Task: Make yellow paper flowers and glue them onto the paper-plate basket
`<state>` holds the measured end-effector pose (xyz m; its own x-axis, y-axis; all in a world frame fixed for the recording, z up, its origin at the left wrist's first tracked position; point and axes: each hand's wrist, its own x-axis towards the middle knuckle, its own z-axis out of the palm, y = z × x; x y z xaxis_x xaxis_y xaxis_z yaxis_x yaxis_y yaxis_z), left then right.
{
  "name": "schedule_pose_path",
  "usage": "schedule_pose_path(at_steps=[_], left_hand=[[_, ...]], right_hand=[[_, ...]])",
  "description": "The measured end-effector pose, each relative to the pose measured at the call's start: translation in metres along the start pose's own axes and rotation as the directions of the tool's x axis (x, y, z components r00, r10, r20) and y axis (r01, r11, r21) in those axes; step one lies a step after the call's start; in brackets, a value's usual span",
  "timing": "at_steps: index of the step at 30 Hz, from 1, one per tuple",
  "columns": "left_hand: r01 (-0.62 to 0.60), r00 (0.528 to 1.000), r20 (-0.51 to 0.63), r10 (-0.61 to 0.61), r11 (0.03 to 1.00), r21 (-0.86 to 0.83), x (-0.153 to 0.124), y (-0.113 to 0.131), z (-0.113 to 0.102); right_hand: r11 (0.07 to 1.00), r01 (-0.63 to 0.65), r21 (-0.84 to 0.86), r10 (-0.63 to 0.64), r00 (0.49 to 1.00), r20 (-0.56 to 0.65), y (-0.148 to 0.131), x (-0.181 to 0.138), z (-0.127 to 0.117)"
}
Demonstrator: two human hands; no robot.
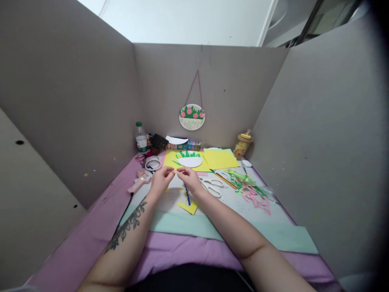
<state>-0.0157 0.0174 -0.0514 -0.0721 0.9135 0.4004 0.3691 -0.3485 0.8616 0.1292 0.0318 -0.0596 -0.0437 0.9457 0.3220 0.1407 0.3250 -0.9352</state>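
Note:
My left hand [163, 178] and my right hand [189, 178] meet almost fingertip to fingertip over the table, both pinched closed. Whatever they hold between them is too small to make out. Just beyond them lies a half-round white paper-plate piece [190, 162] with green paper leaves [187, 154] along its top. Below my right hand, a dark blue pen [188, 196] rests by a cut yellow paper scrap [190, 208]. White-handled scissors [214, 188] lie right of my right hand. To the left of my left hand is a pink glue gun [139, 183].
Yellow sheets [221, 158] lie at the back. Pencils [223, 179] and green and pink paper scraps [253, 190] are on the right. Tape rolls [152, 163] and a bottle [141, 138] stand left. A decorated plate [192, 117] hangs on the grey back panel [164, 81].

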Motion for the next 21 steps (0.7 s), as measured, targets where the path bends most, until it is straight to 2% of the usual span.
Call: schedule_pose_path(at_steps=[5,11,16,21], left_hand=[[-0.033,0.995,0.098,0.028,0.998,0.046,-0.002,0.004,0.002],[0.074,0.968,0.245,-0.061,0.996,-0.047,-0.002,0.011,-0.001],[0.142,0.954,0.275,-0.118,0.988,-0.067,-0.001,0.014,-0.004],[0.146,0.949,0.284,-0.138,0.989,-0.009,-0.001,0.014,-0.005]], right_hand=[[0.997,0.052,-0.061,-0.054,0.998,-0.028,-0.003,-0.002,0.001],[0.997,0.037,-0.071,-0.034,0.998,0.044,-0.008,-0.003,-0.003],[0.999,0.018,-0.050,-0.011,0.992,0.128,-0.001,0.002,-0.005],[0.999,-0.016,-0.036,0.020,0.993,0.114,0.007,0.005,-0.005]])
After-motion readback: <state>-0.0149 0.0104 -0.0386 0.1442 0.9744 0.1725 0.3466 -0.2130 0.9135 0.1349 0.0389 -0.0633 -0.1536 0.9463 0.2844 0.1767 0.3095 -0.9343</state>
